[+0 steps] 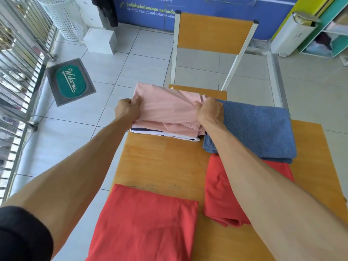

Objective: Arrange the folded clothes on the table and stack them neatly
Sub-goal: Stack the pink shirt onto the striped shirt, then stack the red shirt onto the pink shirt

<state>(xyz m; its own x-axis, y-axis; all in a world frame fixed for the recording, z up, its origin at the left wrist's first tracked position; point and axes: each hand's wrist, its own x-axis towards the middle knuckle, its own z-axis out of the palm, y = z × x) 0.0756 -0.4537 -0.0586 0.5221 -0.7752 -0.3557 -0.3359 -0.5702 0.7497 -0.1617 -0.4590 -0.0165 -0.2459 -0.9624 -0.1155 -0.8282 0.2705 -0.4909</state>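
Gripping pink shirt (165, 108) both sides, left hand (128, 110), right hand (209, 112) clamped; square edges over striped piece (163, 133) below.

Both arms reach straight out in front. The left hand (128, 110) is closed tight in a grip. The right hand (209, 111) is closed tight too.

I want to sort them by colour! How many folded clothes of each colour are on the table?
Pink: 1, the pink garment, held by the left hand and right hand
White with dark stripes: 1, the striped garment under it
Blue: 1, the blue towel
Red: 2, the near red garment and the right red garment
Total: 5
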